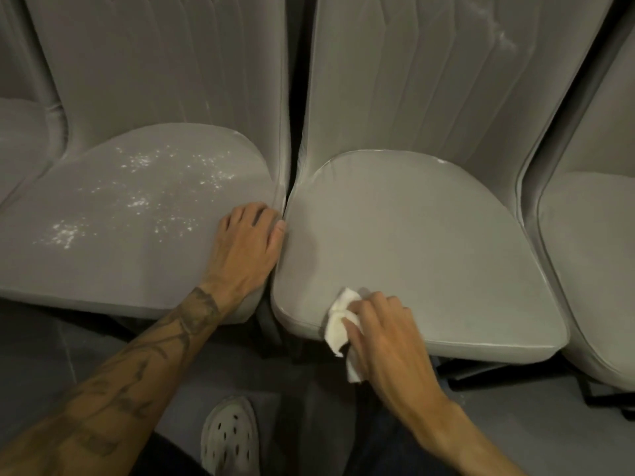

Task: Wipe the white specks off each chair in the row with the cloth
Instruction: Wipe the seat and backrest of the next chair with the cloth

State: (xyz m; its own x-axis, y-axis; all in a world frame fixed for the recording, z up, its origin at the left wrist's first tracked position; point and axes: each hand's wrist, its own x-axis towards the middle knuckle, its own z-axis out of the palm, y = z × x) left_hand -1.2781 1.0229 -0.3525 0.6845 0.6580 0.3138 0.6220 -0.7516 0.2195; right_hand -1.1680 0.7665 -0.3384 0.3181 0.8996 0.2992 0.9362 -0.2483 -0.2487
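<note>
Gripping the crumpled white cloth point(338, 324), the right hand point(388, 334) presses it on the front edge of the middle chair point(412, 242), near the seat's front left corner. The left hand point(247, 245) rests flat, fingers spread, on the right edge of the left chair point(120, 269), whose seat bears scattered white specks point(137, 201).
</note>
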